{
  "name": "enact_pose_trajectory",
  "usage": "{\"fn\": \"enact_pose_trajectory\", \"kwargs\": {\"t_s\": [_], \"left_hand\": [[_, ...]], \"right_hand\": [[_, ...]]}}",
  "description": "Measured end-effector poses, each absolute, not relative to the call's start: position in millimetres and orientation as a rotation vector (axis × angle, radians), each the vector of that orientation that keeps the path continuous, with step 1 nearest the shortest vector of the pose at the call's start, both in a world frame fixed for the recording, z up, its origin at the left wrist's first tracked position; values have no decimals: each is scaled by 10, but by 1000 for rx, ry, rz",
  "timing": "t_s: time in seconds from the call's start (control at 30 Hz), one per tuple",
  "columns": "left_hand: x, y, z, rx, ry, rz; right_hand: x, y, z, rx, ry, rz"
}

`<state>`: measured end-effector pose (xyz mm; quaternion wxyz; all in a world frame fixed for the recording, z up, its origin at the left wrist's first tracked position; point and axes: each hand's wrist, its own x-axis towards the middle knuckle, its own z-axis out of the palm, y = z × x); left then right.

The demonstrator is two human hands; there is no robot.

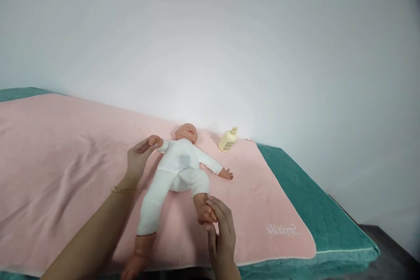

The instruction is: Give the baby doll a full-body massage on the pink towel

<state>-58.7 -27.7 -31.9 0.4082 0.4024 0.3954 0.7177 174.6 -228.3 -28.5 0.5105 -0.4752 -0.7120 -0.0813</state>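
A baby doll with a white cloth body lies on its back on a pink blanket, its head toward the wall. At the doll's raised hand on the left side of the view, my left hand is closed around that small hand and wrist. My right hand grips the doll's foot on the right, fingers over it and thumb beneath, with that leg bent and lifted. The other leg stretches toward me, its foot near the blanket's front edge. The doll's other arm rests out to the right.
A pale yellow pump bottle stands on the blanket right of the doll's head. Under the blanket is a green-covered bed, its edge dropping off at the front and right. A white wall rises behind.
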Motion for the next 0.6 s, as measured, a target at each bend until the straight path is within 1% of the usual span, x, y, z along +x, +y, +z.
{"fn": "enact_pose_trajectory", "kwargs": {"t_s": [0.27, 0.6], "left_hand": [[-489, -336, -350, 1629, 988, 1507], [-522, -254, -452, 1929, 994, 1441]], "right_hand": [[1671, -2070, -169, -1225, -1601, 57], [1602, -1790, -148, -1266, -1523, 225]]}}
